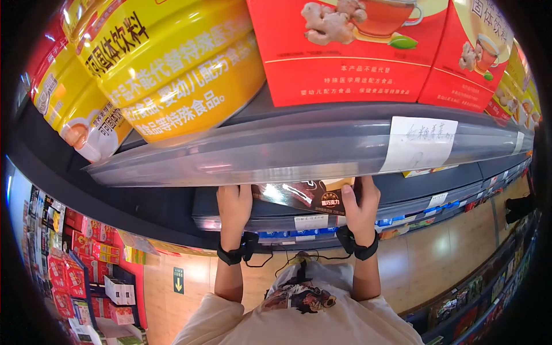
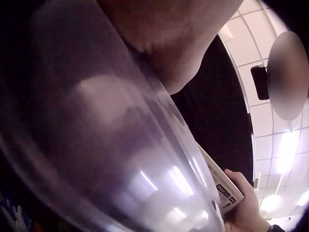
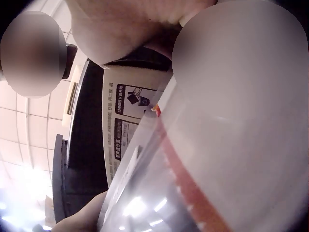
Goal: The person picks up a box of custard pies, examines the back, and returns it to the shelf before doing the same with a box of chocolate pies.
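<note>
A dark brown box point(image 1: 299, 195) with chocolate pictures and lettering lies in the lower shelf gap, partly covered by the shelf above. My right hand point(image 1: 362, 210) grips its right end, thumb along the side. At the box's left end is my left hand point(image 1: 234, 207), back upward, its fingers hidden under the clear strip point(image 1: 230, 158); I cannot tell whether they hold the box. The left wrist view shows the right hand point(image 2: 246, 205) on the box's printed pale side point(image 2: 227, 193). In the right wrist view, that pale side point(image 3: 111, 92) lies below the right hand point(image 3: 116, 29).
Yellow cans point(image 1: 184, 75) and red ginger drink boxes point(image 1: 351, 63) stand on the upper shelf, whose strip bears a handwritten label point(image 1: 420, 144). Lower shelf edges run beneath the wrists. Stocked racks point(image 1: 86, 270) line the left, beyond a tiled floor point(image 1: 213, 282).
</note>
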Available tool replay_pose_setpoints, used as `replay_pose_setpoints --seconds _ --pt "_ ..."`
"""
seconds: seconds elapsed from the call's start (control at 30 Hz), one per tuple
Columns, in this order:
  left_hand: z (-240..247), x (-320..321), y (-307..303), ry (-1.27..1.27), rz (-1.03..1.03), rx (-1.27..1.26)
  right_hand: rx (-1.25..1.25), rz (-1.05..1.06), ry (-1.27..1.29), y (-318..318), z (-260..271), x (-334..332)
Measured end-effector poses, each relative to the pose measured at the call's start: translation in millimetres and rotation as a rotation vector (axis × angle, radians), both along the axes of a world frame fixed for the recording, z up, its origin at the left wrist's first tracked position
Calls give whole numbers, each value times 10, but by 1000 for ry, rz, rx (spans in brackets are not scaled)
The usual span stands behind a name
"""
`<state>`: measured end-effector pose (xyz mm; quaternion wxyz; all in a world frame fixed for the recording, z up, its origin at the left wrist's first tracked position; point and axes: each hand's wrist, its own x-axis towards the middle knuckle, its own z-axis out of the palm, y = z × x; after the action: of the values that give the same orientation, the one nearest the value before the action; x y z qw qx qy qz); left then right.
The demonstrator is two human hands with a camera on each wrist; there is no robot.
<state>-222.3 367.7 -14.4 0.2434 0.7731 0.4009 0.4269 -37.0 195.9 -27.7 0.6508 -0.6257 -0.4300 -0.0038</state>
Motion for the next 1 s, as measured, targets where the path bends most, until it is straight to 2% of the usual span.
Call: replay_pose_setpoints --seconds 0.2,0.3,0.4,0.93,1.0 --pt "41 28 -40 -35 7 -3 -5 -20 -5 -15 -12 3" --pt "56 2 -53 -25 -37 -125 0 -29 -31 -36 -39 19" --pt "-9 -7 -48 -34 -34 -32 29 -25 -20 -50 -15 3" --pt "-24 -82 -65 14 -12 -118 57 -34 -20 -69 -2 -38" --pt "15 -59 -96 -44 -14 -236 45 -28 10 -71 40 -42"
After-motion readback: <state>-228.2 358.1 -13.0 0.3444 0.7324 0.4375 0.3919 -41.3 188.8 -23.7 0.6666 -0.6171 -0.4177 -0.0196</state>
